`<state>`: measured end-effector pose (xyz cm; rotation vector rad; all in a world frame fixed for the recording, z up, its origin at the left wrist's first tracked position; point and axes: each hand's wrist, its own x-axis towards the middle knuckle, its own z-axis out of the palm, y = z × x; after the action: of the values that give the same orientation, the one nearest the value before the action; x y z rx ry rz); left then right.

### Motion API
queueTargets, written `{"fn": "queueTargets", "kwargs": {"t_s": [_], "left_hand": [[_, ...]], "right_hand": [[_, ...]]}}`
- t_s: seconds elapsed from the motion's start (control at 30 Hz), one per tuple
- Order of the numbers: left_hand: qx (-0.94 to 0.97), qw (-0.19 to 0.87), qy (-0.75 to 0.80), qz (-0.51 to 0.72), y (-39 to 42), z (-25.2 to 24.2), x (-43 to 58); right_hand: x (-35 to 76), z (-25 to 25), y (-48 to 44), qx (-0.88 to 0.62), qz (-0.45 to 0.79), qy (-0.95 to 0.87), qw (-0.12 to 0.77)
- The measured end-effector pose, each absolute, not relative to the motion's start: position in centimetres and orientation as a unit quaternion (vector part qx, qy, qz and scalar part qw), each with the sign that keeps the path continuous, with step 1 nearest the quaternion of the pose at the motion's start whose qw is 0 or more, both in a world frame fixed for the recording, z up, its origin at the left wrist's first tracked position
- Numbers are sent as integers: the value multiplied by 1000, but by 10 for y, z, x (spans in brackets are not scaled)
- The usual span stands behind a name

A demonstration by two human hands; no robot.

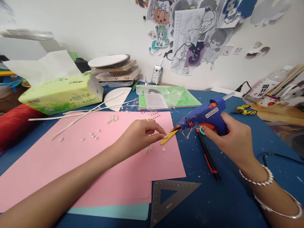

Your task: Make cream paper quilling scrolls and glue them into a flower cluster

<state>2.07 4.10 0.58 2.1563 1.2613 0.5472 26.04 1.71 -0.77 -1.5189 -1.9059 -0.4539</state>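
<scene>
My right hand (234, 137) is wrapped round the handle of a blue hot glue gun (204, 116), its nozzle pointing left and strands of glue hanging below it. Close to the nozzle tip, my left hand (147, 133) has thumb and forefinger pinched together; whatever lies between them is too small to make out. Beneath that hand, a white curled paper piece (147, 149) lies partly hidden on pink paper (114, 171). A yellow stick (169, 137) and a small white disc (163, 149) are beside it. Farther back sits another white curled ornament (112, 118).
Several small white beads (93, 135) and long white strips (87, 115) lie on the left. A grey set square (172, 199) is at the front, a black pen (208, 155) right of the paper. Pliers (244, 110), a tissue box (64, 93) and a clear case (155, 100) stand behind.
</scene>
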Motion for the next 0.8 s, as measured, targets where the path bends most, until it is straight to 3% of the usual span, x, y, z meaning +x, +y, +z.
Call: {"fn": "queueTargets", "kwargs": {"t_s": [0.53, 0.8], "left_hand": [[812, 319, 426, 240, 37, -4, 26], [792, 285, 481, 247, 41, 3, 15]], "right_hand": [[258, -8, 15, -580, -175, -723, 330], [260, -5, 17, -578, -170, -718, 348]]}}
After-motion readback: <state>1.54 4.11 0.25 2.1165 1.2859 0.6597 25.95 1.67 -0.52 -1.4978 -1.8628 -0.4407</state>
